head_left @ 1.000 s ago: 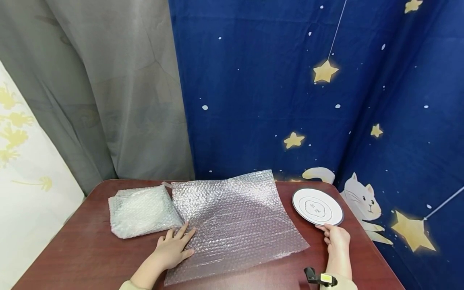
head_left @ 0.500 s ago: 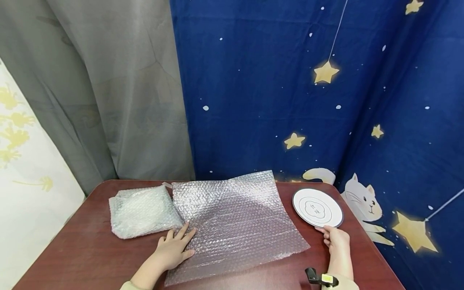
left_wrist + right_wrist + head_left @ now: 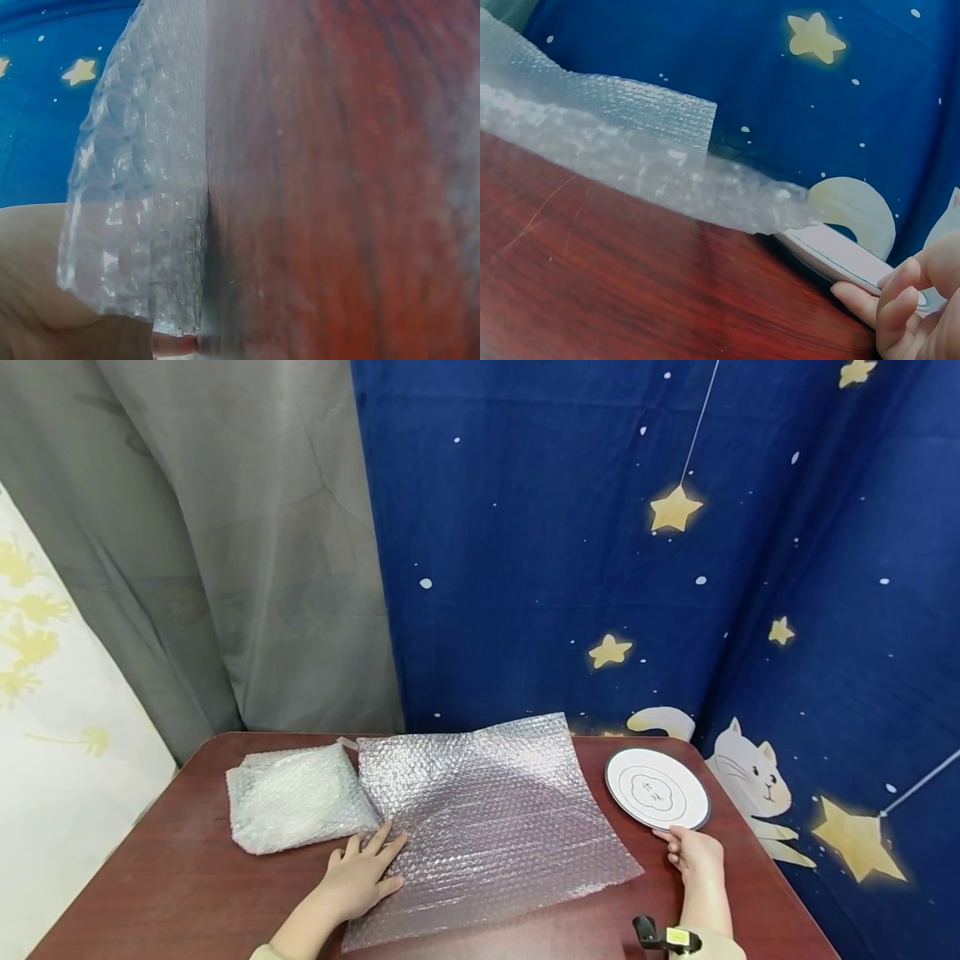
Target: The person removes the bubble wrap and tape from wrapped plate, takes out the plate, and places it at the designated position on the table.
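A sheet of bubble wrap (image 3: 495, 835) lies spread over the middle of the table, its far corner raised. My left hand (image 3: 360, 875) rests on its left edge with the fingers spread. In the left wrist view the bubble wrap (image 3: 142, 172) partly covers that hand (image 3: 45, 292). At the right, a white plate (image 3: 657, 787) with a dark rim and a printed centre lies beside the sheet. My right hand (image 3: 697, 856) pinches the near rim of the plate. The right wrist view shows the fingers (image 3: 897, 300) at the edge of the tilted-looking plate (image 3: 832, 251).
A bundle wrapped in bubble wrap (image 3: 292, 797) sits on the left of the reddish-brown table (image 3: 165, 893). Behind the table hang a grey curtain (image 3: 285, 568) and a blue star-printed curtain (image 3: 525, 543).
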Demonstrator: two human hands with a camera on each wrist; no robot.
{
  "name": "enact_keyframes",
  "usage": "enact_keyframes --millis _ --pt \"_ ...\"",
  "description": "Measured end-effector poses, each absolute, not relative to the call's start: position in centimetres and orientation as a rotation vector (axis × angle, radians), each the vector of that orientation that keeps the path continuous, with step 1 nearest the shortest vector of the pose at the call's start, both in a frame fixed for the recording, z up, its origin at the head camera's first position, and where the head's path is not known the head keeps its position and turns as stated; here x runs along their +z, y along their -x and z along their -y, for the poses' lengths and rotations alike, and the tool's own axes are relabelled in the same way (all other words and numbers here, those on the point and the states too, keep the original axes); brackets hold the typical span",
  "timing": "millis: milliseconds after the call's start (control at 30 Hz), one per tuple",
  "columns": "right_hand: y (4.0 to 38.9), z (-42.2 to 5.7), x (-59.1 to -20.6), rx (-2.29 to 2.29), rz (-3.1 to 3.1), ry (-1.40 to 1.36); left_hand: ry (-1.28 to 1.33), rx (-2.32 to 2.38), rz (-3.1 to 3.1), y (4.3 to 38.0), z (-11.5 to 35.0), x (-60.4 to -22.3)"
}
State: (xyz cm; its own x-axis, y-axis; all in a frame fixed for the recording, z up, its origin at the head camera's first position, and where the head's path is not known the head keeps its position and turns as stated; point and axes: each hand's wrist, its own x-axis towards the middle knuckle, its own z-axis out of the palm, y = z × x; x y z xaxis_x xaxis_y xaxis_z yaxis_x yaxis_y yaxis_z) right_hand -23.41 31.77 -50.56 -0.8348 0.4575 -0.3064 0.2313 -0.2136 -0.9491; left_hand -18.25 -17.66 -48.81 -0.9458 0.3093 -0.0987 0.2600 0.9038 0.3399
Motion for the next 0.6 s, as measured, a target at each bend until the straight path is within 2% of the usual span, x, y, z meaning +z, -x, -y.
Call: enact_keyframes --millis 600 --pt "22.71 -32.13 -49.99 2.259 2.019 0.799 -0.466 0.505 -2.916 18.46 18.08 -49.01"
